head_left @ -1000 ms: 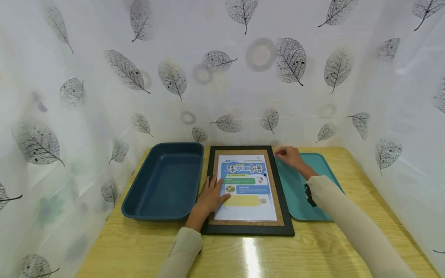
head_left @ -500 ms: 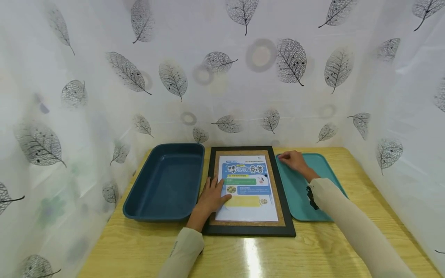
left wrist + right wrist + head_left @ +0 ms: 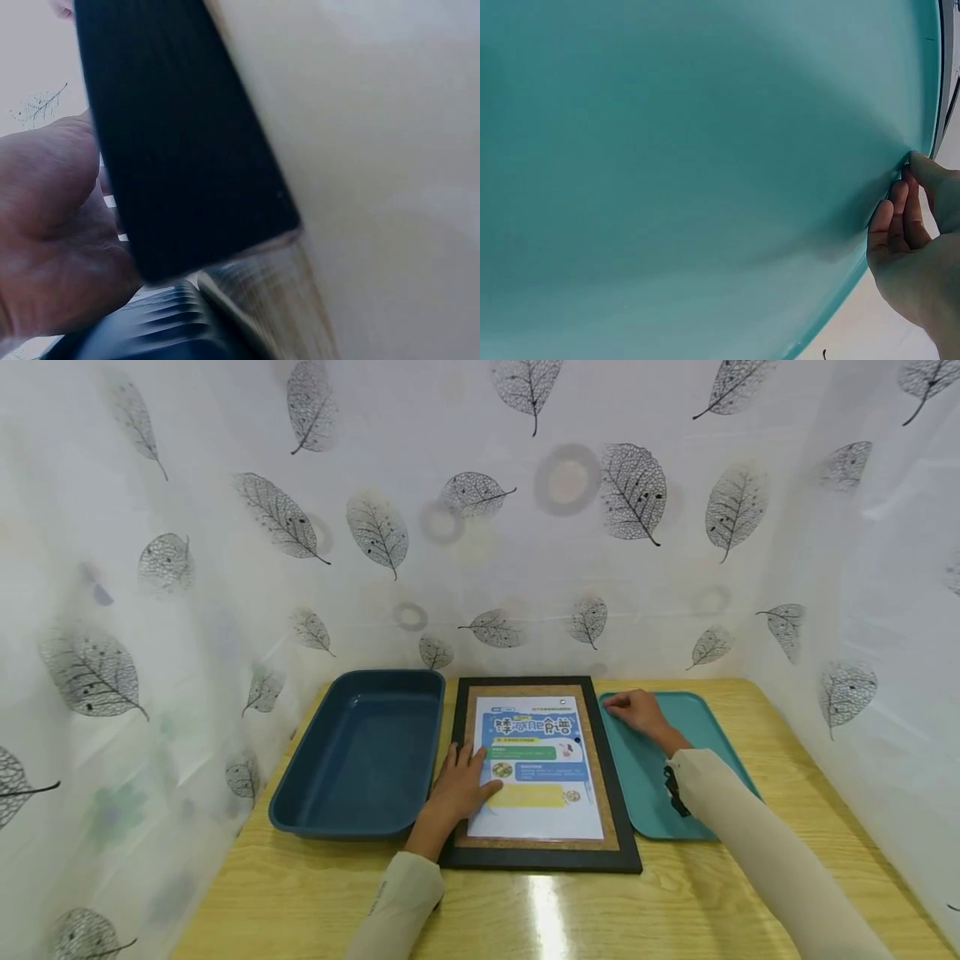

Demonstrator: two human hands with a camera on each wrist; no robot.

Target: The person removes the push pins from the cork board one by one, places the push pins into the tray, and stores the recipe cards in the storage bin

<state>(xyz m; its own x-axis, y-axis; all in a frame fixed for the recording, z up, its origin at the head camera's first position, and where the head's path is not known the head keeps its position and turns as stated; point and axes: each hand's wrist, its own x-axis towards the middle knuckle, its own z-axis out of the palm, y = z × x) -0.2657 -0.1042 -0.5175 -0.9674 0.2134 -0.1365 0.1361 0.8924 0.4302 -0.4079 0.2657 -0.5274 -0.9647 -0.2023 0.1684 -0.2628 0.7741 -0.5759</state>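
Observation:
A cork board (image 3: pixel 465 843) with a black frame lies flat in the middle of the table, seen in the head view. On it is a printed sheet (image 3: pixel 536 822) with blue, green and yellow blocks. My left hand (image 3: pixel 457 785), fingers spread, rests on the board's left side and overlaps the sheet's edge. The black frame (image 3: pixel 172 142) fills the left wrist view beside that hand. At the far left corner of a teal tray (image 3: pixel 660 777), my right hand (image 3: pixel 637 710) has its thumb and fingers drawn together. Its fingertips (image 3: pixel 913 157) meet right at the rim; I cannot tell what is between them.
A deep dark-blue bin (image 3: pixel 360 760) stands close left of the board. The teal tray lies against the board's right side. A leaf-printed curtain (image 3: pixel 480 552) hangs behind and along both sides of the wooden table (image 3: pixel 300 902).
My right hand has moved slightly toward me and right, from beside the board's upper right edge into the tray's far corner. The left hand stays on the board.

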